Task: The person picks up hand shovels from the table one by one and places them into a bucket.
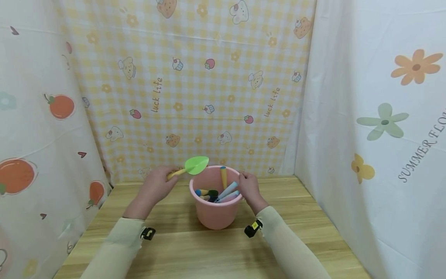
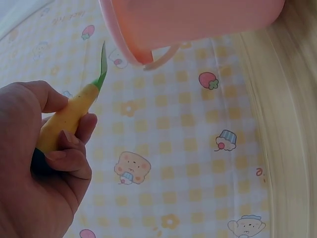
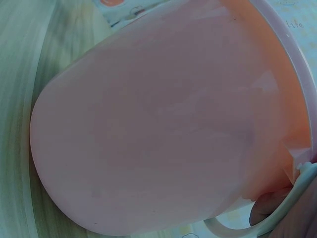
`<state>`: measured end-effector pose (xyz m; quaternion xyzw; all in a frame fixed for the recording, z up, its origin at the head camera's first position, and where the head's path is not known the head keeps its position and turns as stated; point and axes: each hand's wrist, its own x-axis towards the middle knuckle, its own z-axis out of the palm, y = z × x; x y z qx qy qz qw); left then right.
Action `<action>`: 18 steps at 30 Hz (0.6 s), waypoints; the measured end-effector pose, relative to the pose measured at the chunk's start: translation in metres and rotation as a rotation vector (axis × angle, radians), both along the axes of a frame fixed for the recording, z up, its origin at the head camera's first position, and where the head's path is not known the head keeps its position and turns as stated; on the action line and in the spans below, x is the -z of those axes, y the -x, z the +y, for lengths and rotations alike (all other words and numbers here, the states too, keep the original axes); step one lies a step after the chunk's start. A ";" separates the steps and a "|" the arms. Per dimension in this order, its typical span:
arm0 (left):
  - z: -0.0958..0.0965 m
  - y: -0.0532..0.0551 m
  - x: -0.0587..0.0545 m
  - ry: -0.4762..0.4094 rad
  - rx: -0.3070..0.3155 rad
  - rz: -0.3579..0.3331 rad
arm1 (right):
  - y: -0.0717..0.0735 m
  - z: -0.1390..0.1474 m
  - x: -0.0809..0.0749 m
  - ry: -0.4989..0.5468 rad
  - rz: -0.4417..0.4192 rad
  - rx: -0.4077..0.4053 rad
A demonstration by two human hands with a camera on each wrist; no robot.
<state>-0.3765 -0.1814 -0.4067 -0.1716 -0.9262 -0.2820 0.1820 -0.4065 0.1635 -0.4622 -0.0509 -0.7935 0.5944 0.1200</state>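
Observation:
In the head view my left hand (image 1: 156, 186) grips a small garden trowel (image 1: 196, 165) by its yellow handle. The trowel's green leaf-shaped blade is above the left rim of a pink bucket (image 1: 216, 216). My left wrist view shows fingers and thumb wrapped about the yellow handle (image 2: 68, 118), whose butt end is dark. At the bucket's right rim, my right hand (image 1: 249, 188) holds on with curled fingers. The right wrist view is mostly filled by the bucket wall, with a pale carrying handle (image 3: 297, 191) by the fingers. Inside the bucket stand several tools with yellow or pale blue handles.
The bucket stands upright on a wood-grain table (image 1: 195, 255). A yellow checked cloth (image 1: 195, 89) hangs behind it. White printed cloths hang along the left and right sides.

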 end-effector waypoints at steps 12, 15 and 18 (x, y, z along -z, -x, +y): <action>0.012 -0.004 0.001 0.025 0.021 0.012 | 0.000 0.000 -0.001 0.000 -0.016 0.006; 0.014 -0.004 0.001 0.047 0.026 0.015 | 0.000 0.000 -0.001 0.005 -0.017 0.006; 0.017 -0.004 0.000 0.073 0.037 0.016 | 0.001 0.000 0.000 0.009 -0.015 0.003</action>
